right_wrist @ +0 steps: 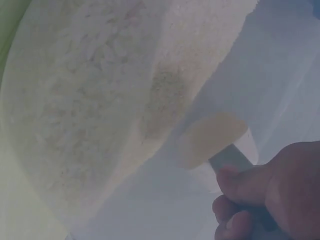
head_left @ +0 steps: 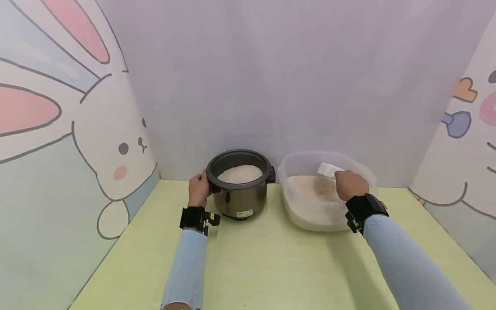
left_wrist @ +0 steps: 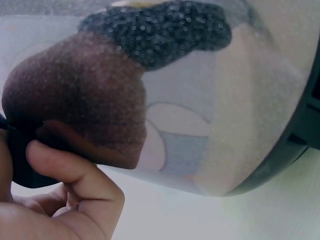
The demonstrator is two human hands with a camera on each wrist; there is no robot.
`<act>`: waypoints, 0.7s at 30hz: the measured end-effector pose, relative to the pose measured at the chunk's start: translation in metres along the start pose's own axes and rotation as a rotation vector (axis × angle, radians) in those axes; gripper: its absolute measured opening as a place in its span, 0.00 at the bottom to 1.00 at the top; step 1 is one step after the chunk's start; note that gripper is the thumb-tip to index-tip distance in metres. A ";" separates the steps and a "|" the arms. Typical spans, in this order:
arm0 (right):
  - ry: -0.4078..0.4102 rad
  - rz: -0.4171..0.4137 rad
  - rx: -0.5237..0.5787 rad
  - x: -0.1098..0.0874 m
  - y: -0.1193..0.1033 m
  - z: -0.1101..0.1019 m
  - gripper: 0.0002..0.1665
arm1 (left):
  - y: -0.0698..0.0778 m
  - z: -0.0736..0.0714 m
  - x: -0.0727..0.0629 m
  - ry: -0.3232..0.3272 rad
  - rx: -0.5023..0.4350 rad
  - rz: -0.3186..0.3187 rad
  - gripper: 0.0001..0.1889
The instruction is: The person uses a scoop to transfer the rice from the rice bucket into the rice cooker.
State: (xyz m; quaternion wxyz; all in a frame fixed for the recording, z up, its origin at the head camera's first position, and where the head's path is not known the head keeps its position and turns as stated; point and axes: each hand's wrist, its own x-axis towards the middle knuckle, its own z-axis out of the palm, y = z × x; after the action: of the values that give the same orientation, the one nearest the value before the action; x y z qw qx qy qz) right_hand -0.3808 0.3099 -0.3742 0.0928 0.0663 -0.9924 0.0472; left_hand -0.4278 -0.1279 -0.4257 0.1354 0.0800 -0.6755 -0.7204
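Rice cooker [head_left: 240, 200] stands upright on the pale yellow-green table [head_left: 279, 267], open at the top, white rice [head_left: 240, 174] inside, a small label [head_left: 244, 213] low on its front. Your left hand [head_left: 199, 189] grips its black side handle [left_wrist: 31, 162], thumb and fingers curled round it. To the cooker's right, apart from it, sits a translucent plastic tub [head_left: 294, 160] with more rice [head_left: 304, 187]. Your right hand [head_left: 351, 185] grips the handle of a white scoop [head_left: 328, 169], holding it over the tub; you cast a shadow on the grains. Scoop contents: cannot tell.
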 end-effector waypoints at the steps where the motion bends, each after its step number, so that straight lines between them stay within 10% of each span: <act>1: -0.005 0.013 -0.002 0.000 0.000 -0.001 0.08 | 0.001 0.000 0.000 -0.002 -0.002 0.001 0.23; 21: -0.177 0.110 0.090 0.003 0.009 0.005 0.16 | 0.000 -0.001 0.000 -0.008 0.003 0.003 0.23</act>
State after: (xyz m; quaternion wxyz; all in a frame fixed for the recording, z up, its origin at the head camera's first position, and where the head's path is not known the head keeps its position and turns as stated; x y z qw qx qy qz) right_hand -0.3860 0.3178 -0.3790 -0.0009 0.0196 -0.9957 0.0908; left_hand -0.4278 -0.1287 -0.4254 0.1335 0.0763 -0.6771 -0.7196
